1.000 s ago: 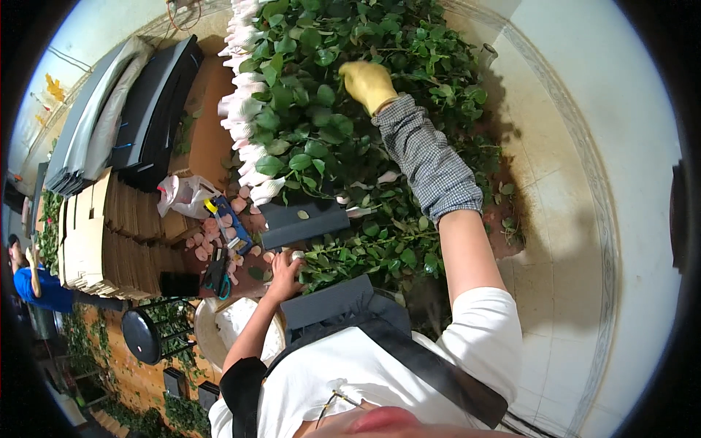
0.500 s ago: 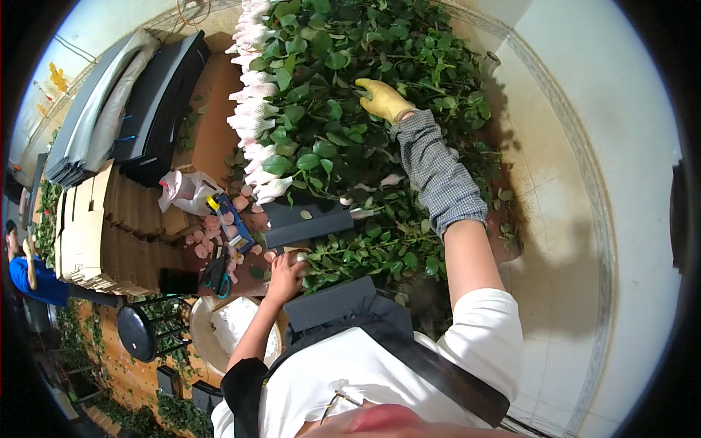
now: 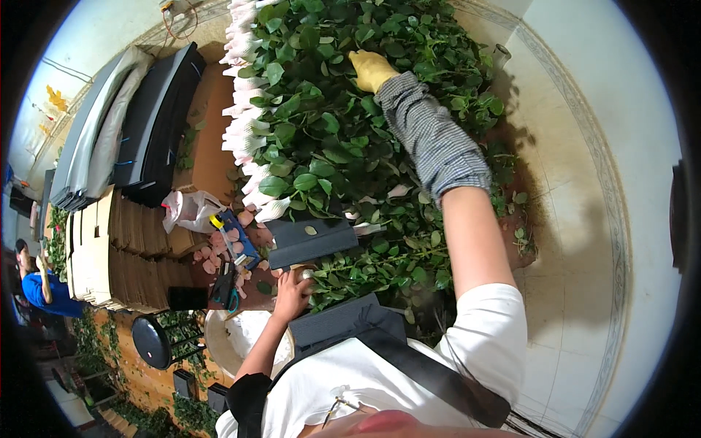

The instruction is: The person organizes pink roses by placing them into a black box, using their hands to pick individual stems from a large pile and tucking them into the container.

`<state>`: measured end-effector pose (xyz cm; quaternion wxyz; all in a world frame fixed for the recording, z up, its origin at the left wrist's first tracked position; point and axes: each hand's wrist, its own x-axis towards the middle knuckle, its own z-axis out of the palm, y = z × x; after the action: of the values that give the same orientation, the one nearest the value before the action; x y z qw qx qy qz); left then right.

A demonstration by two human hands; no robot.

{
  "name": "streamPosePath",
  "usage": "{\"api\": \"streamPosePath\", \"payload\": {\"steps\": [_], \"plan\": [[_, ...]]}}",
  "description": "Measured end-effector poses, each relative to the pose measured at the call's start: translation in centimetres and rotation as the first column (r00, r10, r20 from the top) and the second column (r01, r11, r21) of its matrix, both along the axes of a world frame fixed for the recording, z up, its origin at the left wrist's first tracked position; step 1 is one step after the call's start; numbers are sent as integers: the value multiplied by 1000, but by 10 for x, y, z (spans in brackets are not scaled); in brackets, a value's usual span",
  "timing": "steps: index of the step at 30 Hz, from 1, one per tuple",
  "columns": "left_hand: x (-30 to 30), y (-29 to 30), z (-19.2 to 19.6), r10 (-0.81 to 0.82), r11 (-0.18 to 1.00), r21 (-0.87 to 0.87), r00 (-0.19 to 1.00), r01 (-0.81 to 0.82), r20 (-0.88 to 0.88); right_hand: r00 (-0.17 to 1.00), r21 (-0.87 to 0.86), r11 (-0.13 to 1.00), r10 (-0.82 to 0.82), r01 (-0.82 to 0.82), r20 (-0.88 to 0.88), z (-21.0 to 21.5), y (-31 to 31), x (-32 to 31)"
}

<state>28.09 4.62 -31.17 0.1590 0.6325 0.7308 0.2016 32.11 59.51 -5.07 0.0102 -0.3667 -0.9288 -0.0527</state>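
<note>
My bare left hand [image 3: 293, 292] is at the table's near edge, its fingers closed at a small pale rose bud [image 3: 307, 274]; leafy green stems run right from there. My right hand [image 3: 372, 71], in a yellow glove under a grey checked sleeve, reaches far over a large heap of leafy rose stems [image 3: 321, 131]. Its fingers are drawn together among the leaves; what they pinch is hidden. White-netted rose heads [image 3: 244, 124] line the heap's left side. A dark grey ridged board [image 3: 314, 242] lies just beyond my left hand.
Left of the heap lie pink petals [image 3: 213, 257], black scissors [image 3: 225, 286], a blue tool [image 3: 241, 237] and a plastic bag [image 3: 191, 210]. Cardboard stacks [image 3: 117, 252] stand further left. A pale bucket [image 3: 219, 347] and black stool [image 3: 151, 342] are below. Someone in blue [image 3: 51, 292] is at far left.
My gloved right hand has moved farther away and slightly left over the leaves, and its fingers have closed. My left hand stays by the pale bud. The whole view has shifted slightly.
</note>
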Motion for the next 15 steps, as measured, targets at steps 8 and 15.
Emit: {"api": "streamPosePath", "payload": {"steps": [8, 15], "plan": [[-1, 0, -3, 0, 994, -107, 999, -4, -39, 987, 307, 951, 91, -45, -136, -30, 14, -10], [-2, 1, -6, -50, 999, 5, 995, 51, -84, 979, 503, 850, 200, -157, -32, -21, -6, -5]]}}
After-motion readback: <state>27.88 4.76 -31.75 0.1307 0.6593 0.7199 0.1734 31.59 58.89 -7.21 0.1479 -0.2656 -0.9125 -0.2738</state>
